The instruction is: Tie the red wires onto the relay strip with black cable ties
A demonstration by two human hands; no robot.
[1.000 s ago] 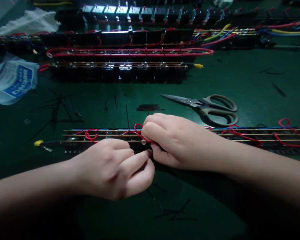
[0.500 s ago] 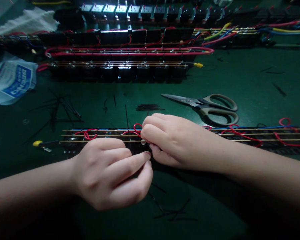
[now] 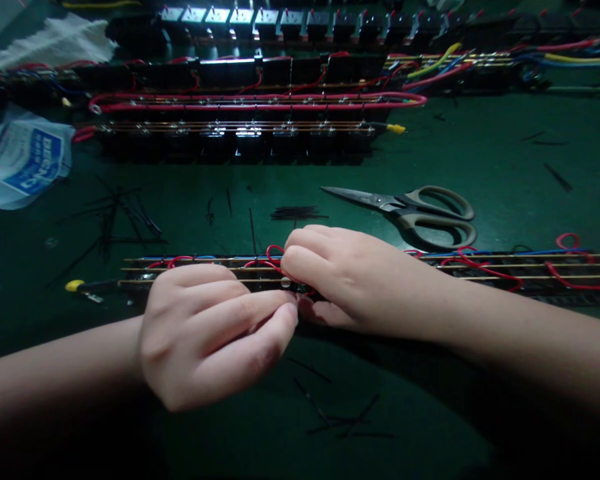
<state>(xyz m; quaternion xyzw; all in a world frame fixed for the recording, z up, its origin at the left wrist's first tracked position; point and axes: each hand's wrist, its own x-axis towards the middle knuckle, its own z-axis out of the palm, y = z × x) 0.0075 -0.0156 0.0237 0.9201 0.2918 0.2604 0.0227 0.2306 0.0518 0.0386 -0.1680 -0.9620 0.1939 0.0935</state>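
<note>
A long black assembly with brass rods (image 3: pixel 510 265) and red wires runs across the green table under both my hands. My left hand (image 3: pixel 215 337) is closed in a pinch at its near edge; whatever lies between thumb and forefinger is too small to make out. Touching or almost touching those fingertips, my right hand (image 3: pixel 345 277) rests on the rods with its fingers curled, and what they hold is hidden. A red wire loop (image 3: pixel 275 255) stands up beside the right fingers. At the assembly's left end is a yellow-tipped cable (image 3: pixel 74 286).
Scissors (image 3: pixel 405 210) lie beyond my right hand. Black strips (image 3: pixel 300 213) are scattered beyond and nearer than the assembly. A plastic bag (image 3: pixel 27 160) and a white cloth (image 3: pixel 55 43) lie at left. More wired assemblies (image 3: pixel 245 133) stretch across the back.
My left hand has turned slightly and shifted a little left and up, and its thumb and forefinger have come together. My right hand has hardly moved.
</note>
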